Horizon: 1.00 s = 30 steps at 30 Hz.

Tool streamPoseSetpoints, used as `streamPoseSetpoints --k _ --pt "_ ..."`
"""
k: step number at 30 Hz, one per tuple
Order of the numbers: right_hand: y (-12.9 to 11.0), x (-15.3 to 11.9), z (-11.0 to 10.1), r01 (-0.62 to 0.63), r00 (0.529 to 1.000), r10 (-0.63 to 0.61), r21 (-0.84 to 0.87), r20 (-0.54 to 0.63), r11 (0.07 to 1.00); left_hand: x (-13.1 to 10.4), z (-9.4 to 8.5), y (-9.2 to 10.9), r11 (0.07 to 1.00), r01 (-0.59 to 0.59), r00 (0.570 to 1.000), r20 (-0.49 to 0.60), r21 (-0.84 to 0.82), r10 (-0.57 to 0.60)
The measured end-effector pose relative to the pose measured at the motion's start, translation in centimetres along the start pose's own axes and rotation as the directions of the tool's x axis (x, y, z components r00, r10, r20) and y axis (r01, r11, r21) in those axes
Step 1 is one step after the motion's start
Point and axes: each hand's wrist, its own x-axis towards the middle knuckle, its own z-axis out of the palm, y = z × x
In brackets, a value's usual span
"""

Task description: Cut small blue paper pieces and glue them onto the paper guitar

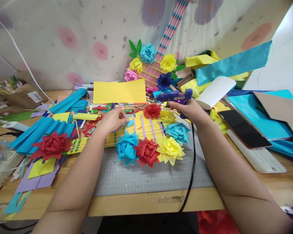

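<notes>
A yellow paper guitar (138, 125) with lilac strips lies flat on the grey cutting mat (146, 178). Around its body sit paper flowers: a blue one (127, 148), a red one (147, 152), a yellow one (171, 149) and several others. My left hand (112, 121) is over the body's left part, its fingers pinched at a small blue paper piece (130, 123). My right hand (194, 110) is wrapped round the handle of a blue hot glue gun (174, 96), held above the guitar's upper right with its nozzle pointing left.
Behind stands a pink paper guitar (158, 61) with flowers, leaning on the wall. A yellow sheet (119, 92) and paper scraps lie behind the mat. At right are a phone (245, 128) and a white keyboard (256, 154). The glue gun's black cable (192, 169) crosses the mat.
</notes>
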Motion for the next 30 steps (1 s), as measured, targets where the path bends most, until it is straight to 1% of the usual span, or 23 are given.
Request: streamPoseSetpoints --k 3,5,8,11,18,23,30 --pt "-0.2 -0.1 0.1 -0.02 1.0 0.02 0.0 -0.011 1.0 -0.1 -0.2 0.2 0.984 -0.169 0.982 0.07 -0.062 0.174" --pt "-0.4 -0.2 0.1 -0.01 1.0 0.01 0.004 -0.007 1.0 -0.1 -0.2 0.2 0.975 -0.218 0.968 0.122 -0.038 0.221" --pt "-0.4 -0.2 0.1 0.007 1.0 -0.007 0.008 -0.003 1.0 0.0 -0.1 0.2 0.977 -0.212 0.969 0.138 0.028 0.206" --pt "-0.3 -0.1 0.0 0.034 0.999 -0.034 0.015 -0.002 0.999 0.1 0.0 0.1 0.982 -0.183 0.974 0.146 0.053 0.174" --pt "-0.2 -0.1 -0.2 0.07 0.997 -0.07 0.004 0.024 0.998 0.1 0.0 0.1 0.992 -0.122 0.98 0.163 0.02 0.117" --pt "-0.2 -0.1 -0.2 0.063 0.998 -0.063 0.006 0.012 0.998 0.2 0.0 -0.4 0.99 -0.142 0.974 0.175 -0.023 0.144" --pt "-0.2 -0.1 -0.1 0.07 0.997 -0.07 0.012 0.012 0.997 0.5 0.3 -0.9 0.984 -0.171 0.972 0.155 -0.055 0.177"
